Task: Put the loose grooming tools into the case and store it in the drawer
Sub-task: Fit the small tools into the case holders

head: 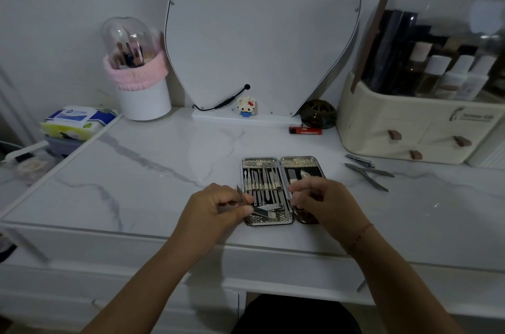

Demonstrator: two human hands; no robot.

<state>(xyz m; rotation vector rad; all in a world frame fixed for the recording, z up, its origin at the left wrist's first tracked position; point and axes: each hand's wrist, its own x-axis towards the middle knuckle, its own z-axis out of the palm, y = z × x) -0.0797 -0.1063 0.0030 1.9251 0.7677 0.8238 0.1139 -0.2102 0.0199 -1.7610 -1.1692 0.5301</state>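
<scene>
the open metal case (280, 167) lies flat on the marble table (142, 183), near the front edge, both halves facing up. its left half (262, 186) is packed with a row of slim steel tools standing side by side under pale straps, with a broader clipper lying across the bottom end. its right half (303, 170) shows only a couple of pieces at the top; the rest is hidden by the right hand (319, 202).

the left hand (216, 208) is at the case's 8 o'clock corner, its thumb and fingers pinching a thin metal tool (240, 192) whose tip points up toward 12. the right hand hangs over the right half with its fingers curled; whether it holds anything cannot be told.

two loose tools lie on the table at the case's 2 o'clock: a nail clipper (359, 161) and, just below it, a pair of nippers (369, 174).

beyond them, at 1 to 2 o'clock, a cream storage box (404, 126) with a clear domed lid holds bottles (437, 68); its small drawers are shut. at 10 o'clock a white cup (142, 100) with a pink band and a clear dome holds brushes (131, 55).
</scene>
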